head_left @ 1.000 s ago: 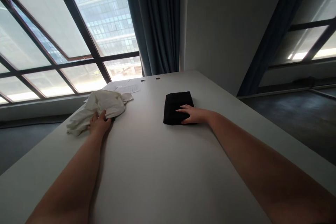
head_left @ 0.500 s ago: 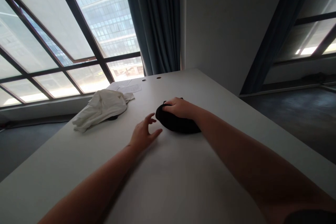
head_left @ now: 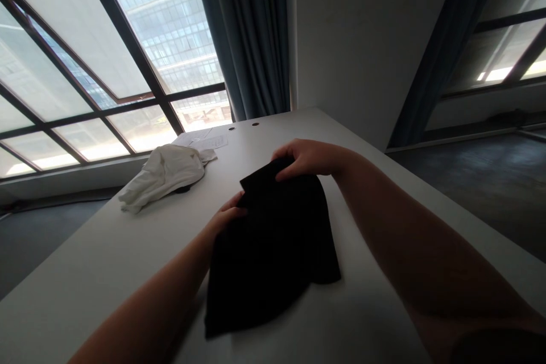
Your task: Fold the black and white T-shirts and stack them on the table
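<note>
Black shorts (head_left: 273,244), or a garment much like them, hang spread out above the table, with two flared lower parts toward me. My right hand (head_left: 298,159) grips the upper edge, thumb in front and fingers behind. At the upper left side, my left hand (head_left: 230,210) pinches the cloth, and its fingertips are partly hidden by it. Folds and seams are hard to make out in the dark fabric.
The white table (head_left: 375,222) stretches ahead to a wall. A crumpled white garment (head_left: 170,170) lies on the left, with paper sheets (head_left: 209,141) behind it. Two round holes are near the far edge. Windows and a blue curtain (head_left: 256,40) stand beyond.
The black garment, bunched on the table before, is now lifted and opened out toward me. My left hand has gone from open beside it to holding it; my right hand has raised its edge.
</note>
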`<action>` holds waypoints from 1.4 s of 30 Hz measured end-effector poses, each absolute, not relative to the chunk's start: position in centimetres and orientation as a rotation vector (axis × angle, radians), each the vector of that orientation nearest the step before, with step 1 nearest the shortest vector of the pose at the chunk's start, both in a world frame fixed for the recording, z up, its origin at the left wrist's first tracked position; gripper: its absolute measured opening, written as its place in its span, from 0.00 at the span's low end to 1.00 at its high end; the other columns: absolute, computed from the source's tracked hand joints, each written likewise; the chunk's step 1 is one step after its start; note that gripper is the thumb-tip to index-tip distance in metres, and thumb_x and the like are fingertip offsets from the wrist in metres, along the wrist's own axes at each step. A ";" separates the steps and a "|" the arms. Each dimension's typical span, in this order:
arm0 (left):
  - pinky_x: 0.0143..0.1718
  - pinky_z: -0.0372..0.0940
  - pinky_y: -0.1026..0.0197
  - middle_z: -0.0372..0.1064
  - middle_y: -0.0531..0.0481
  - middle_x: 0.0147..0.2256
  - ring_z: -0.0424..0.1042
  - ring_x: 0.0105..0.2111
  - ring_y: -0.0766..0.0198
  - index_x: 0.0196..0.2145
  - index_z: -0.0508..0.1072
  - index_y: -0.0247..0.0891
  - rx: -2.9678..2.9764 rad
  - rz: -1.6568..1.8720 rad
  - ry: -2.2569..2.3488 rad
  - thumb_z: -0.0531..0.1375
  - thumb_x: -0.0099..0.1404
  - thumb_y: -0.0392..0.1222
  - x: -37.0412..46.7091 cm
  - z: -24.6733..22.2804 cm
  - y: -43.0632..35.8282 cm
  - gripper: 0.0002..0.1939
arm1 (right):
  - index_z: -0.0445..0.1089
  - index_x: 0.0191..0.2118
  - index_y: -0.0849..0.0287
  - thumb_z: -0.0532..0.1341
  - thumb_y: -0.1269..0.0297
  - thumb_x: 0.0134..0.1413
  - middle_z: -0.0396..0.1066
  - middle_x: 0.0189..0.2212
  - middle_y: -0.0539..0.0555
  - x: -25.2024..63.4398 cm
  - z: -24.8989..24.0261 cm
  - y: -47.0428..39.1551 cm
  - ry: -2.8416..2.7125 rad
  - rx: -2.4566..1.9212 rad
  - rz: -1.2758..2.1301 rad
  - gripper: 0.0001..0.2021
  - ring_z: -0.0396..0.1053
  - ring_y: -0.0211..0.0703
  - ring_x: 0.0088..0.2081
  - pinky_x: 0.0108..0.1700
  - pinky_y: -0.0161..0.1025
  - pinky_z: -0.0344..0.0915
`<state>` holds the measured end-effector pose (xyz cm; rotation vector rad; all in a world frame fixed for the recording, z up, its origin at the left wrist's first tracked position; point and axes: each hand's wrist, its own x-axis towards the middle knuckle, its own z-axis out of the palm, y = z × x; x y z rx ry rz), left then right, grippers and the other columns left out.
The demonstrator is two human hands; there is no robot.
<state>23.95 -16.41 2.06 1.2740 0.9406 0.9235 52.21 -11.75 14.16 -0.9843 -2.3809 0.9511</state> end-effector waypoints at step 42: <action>0.71 0.46 0.26 0.61 0.43 0.71 0.56 0.72 0.39 0.43 0.83 0.44 2.840 0.340 1.898 0.57 0.70 0.33 20.4 1.4 -15.1 0.15 | 0.80 0.49 0.61 0.55 0.68 0.69 0.76 0.45 0.65 49.8 7.5 -6.9 -2.069 -1.293 -0.247 0.15 0.67 0.62 0.54 0.60 0.57 0.63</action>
